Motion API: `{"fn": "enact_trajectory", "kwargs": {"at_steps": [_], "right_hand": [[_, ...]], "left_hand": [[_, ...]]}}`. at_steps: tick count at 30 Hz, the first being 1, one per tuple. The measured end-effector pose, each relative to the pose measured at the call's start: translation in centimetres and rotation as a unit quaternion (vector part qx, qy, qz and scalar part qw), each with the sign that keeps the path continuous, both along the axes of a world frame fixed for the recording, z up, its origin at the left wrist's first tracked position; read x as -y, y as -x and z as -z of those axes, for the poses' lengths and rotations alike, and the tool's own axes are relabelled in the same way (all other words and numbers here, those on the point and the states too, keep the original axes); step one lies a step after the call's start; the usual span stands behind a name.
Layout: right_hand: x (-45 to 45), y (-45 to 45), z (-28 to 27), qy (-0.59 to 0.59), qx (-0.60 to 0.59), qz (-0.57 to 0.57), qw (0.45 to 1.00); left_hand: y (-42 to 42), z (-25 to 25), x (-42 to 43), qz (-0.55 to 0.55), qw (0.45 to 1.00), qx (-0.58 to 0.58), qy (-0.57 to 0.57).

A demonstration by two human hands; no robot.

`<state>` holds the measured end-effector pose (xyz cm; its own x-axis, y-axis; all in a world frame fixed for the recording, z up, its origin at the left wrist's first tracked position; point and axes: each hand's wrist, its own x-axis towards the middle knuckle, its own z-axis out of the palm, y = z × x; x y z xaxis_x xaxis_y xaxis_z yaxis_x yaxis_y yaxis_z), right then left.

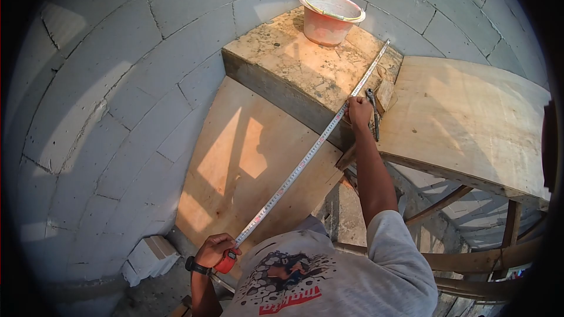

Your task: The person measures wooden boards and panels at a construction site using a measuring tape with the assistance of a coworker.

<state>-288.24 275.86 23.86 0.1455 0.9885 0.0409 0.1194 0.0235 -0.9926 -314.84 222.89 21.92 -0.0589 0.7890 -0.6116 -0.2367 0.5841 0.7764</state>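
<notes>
My left hand (216, 250), with a dark watch at the wrist, is closed around the red case of a tape measure (225, 261). The blade runs out diagonally up and to the right, over a lower plywood panel (235, 158) and across a raised plywood-topped platform (276, 47), ending near its back right edge. My right hand (359, 111) pinches the blade at the platform's front edge. Beside that hand, pliers or a similar dark tool (373, 114) lie next to a small wood block (384, 95).
A pinkish bucket (326, 23) stands on the platform near the corner of the grey block walls (111, 82). Another plywood panel (458, 123) on timber supports lies at right. Pale blocks (150, 259) sit on the floor at lower left.
</notes>
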Motion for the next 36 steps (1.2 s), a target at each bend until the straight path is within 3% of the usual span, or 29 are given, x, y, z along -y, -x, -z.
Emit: {"fn": "enact_trajectory", "kwargs": {"at_steps": [12, 15, 16, 19, 20, 33, 36], "right_hand": [[-0.1, -0.6, -0.4, 0.029, -0.010, -0.049, 0.998], [-1.9, -1.2, 0.5, -0.061, 0.115, -0.092, 0.987], [-2.5, -1.5, 0.6, -0.121, 0.211, -0.078, 0.967], [-1.1, -1.8, -1.9, -0.220, 0.344, -0.080, 0.909], [0.0, -1.5, -3.1, -0.176, 0.376, -0.072, 0.907], [4.3, -3.5, -1.9, -0.253, 0.534, -0.195, 0.783], [5.1, -3.2, -2.2, -0.229, 0.549, -0.188, 0.781]], "left_hand": [[-0.3, 0.3, 0.3, -0.002, 1.000, -0.016, -0.013], [-0.2, 0.9, 0.3, 0.006, 1.000, -0.017, -0.017], [-0.1, 0.6, 0.2, 0.009, 1.000, -0.018, -0.012], [-0.5, 0.2, 0.3, 0.002, 1.000, -0.008, -0.010], [-0.5, 0.0, 0.3, -0.005, 1.000, -0.005, -0.013], [0.0, -2.4, -0.1, 0.004, 0.999, -0.030, -0.008], [0.5, -1.9, 0.1, -0.005, 0.999, -0.023, -0.022]]}}
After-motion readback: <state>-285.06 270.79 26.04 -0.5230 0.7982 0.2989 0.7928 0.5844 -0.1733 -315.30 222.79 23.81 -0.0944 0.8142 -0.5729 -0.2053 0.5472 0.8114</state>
